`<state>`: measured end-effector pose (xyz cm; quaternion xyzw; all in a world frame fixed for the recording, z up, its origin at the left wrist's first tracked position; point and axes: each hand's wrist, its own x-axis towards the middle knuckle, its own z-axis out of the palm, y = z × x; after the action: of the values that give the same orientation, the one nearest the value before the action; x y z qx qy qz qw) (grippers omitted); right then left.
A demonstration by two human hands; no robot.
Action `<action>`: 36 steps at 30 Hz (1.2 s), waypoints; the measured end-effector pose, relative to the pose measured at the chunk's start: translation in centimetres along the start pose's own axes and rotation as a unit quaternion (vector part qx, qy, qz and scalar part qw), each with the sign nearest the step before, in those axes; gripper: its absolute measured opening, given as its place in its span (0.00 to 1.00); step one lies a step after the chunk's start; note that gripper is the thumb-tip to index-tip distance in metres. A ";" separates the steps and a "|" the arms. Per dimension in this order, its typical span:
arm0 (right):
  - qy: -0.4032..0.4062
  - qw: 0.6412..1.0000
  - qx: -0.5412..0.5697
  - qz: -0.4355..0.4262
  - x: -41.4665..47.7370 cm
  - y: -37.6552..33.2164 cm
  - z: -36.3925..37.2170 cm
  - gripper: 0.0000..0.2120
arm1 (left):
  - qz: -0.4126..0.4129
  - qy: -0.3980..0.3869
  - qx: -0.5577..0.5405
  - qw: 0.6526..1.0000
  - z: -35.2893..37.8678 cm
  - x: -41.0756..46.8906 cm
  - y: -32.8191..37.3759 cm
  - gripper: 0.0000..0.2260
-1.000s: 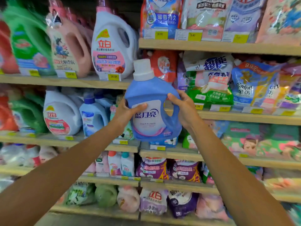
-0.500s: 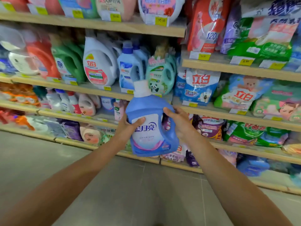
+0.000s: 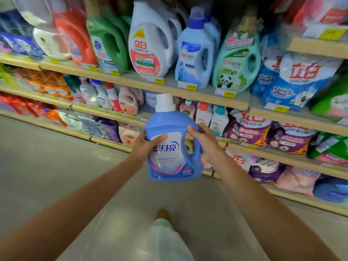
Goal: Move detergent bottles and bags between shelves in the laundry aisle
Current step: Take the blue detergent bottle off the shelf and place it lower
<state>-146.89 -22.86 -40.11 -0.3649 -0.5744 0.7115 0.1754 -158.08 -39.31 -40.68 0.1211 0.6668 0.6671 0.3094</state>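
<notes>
I hold a blue detergent bottle (image 3: 170, 147) with a white cap upright in both hands, in front of the lower shelves. My left hand (image 3: 144, 146) grips its left side with the thumb across the white label. My right hand (image 3: 204, 142) wraps the handle side on the right. The bottle hangs in the air, level with the shelf of small bottles (image 3: 202, 113) and purple bags (image 3: 246, 129). Above it stand large bottles: a white one (image 3: 150, 40), a light blue one (image 3: 195, 49) and a teal panda one (image 3: 235, 61).
Wooden shelf edges (image 3: 188, 95) with yellow price tags run across the view. Red and green bottles (image 3: 105, 38) stand at upper left, blue-white bags (image 3: 293, 78) at right. Grey floor (image 3: 56, 166) lies below; my leg and shoe (image 3: 163, 215) show at the bottom.
The bottle has come down from the upper shelf level to the lower shelves, still in both hands. My view has tilted down and the shelves look closer.
</notes>
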 end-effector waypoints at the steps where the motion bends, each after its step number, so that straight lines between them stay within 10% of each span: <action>1: 0.009 1.000 -0.003 0.009 1.4 0.6 1.1 0.11 | -0.014 0.001 0.001 1.000 -1.0 1.4 -0.2 0.17; 17: 0.078 0.992 -0.001 0.098 22.7 9.1 17.9 0.15 | -0.117 -0.016 0.058 0.991 -14.8 26.9 -5.5 0.22; 36: 0.185 0.978 -0.048 -0.081 39.2 19.0 25.0 0.34 | 0.086 -0.126 0.082 0.985 -19.0 48.6 -14.7 0.13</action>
<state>-188.03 -19.22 -68.67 -0.4506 -0.5932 0.5862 0.3183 -203.18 -28.09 -68.63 0.2857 0.6620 0.6137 0.3216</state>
